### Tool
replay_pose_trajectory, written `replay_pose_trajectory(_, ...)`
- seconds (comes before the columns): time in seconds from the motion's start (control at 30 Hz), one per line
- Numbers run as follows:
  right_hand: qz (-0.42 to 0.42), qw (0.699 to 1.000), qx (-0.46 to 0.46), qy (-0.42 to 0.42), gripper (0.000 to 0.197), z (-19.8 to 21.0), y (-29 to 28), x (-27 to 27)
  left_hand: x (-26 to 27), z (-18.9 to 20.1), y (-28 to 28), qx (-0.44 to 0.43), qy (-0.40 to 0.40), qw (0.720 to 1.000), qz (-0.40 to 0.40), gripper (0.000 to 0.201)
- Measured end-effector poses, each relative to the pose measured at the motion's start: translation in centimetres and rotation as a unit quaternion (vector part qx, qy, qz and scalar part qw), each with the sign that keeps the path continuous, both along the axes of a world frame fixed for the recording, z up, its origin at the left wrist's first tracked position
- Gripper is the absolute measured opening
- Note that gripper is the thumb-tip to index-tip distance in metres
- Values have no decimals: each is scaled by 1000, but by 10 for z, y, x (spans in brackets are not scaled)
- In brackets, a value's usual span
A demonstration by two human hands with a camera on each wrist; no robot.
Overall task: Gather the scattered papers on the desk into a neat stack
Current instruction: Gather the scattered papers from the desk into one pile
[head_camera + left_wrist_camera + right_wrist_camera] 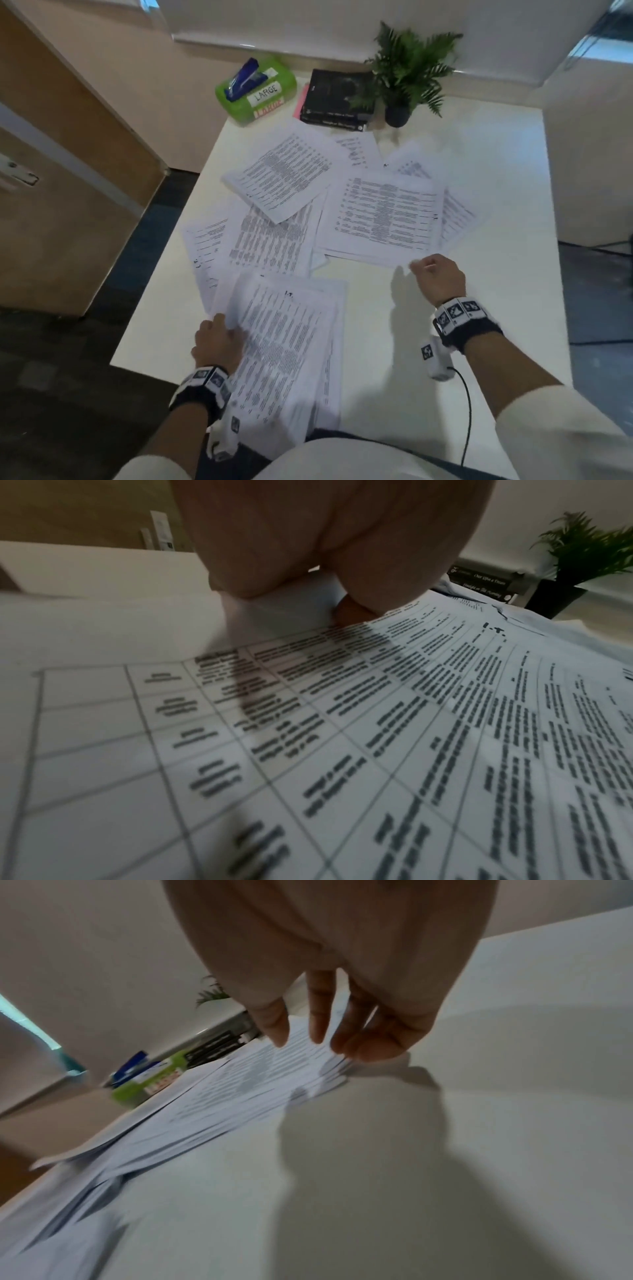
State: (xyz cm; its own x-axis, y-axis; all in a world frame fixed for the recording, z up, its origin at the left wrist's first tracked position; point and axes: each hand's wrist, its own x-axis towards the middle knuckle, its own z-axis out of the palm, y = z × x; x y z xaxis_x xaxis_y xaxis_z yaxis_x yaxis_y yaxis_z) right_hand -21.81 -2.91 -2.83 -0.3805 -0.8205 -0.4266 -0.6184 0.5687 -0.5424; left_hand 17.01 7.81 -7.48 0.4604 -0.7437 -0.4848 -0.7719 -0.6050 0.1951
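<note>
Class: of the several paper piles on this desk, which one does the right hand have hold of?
The right hand grips the near corner of the right-side pile below the potted fern; the left hand holds the nearest pile.

A white desk carries everything. Printed papers lie scattered over its middle, overlapping one another, with a looser bundle hanging over the edge at 6 o'clock. Toward 11 o'clock sits a green box labelled LARGE. At 12 o'clock lie stacked black books, and just beside them, toward 1 o'clock, stands a potted fern.
</note>
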Motion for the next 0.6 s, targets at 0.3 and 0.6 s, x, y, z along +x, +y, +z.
replay_pose_trajectory(0.3,-84,993,77,8,54,-1,-46,-30,-4,-13,2,-38,-39,999,6,36)
replay_pose_trajectory(0.6,-149,964,132,-178,13,-11,-40,-24,-2,-18,2,-59,-51,997,-14,32)
